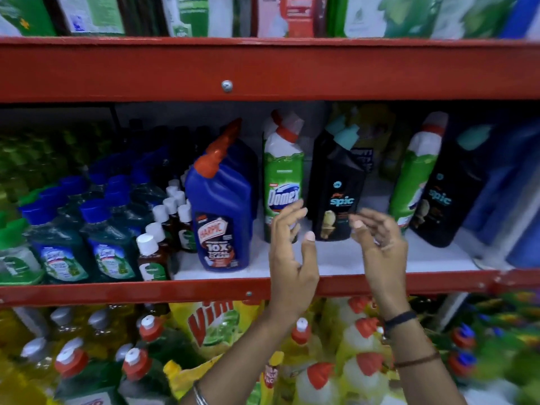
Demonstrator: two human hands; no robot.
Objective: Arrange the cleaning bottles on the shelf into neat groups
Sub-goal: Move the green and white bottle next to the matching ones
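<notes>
On the white middle shelf (365,260) stand a blue Harpic bottle (219,206), a green Domex bottle (283,173) and a black Spic bottle (337,188). Further right lean a second green bottle (415,176) and a second black Spic bottle (447,194). My left hand (292,252) is raised in front of the Domex bottle with fingers apart, holding nothing. My right hand (380,244) hovers just right of the first Spic bottle, fingers curled loosely and empty. Both hands flank that Spic bottle without touching it.
Rows of small blue-capped bottles (96,238) and brown white-capped bottles (159,238) fill the shelf's left. A red shelf beam (263,68) runs overhead. Below are yellow Vim pouches (216,323) and red-capped bottles (362,369). Large blue containers (514,200) stand at the right.
</notes>
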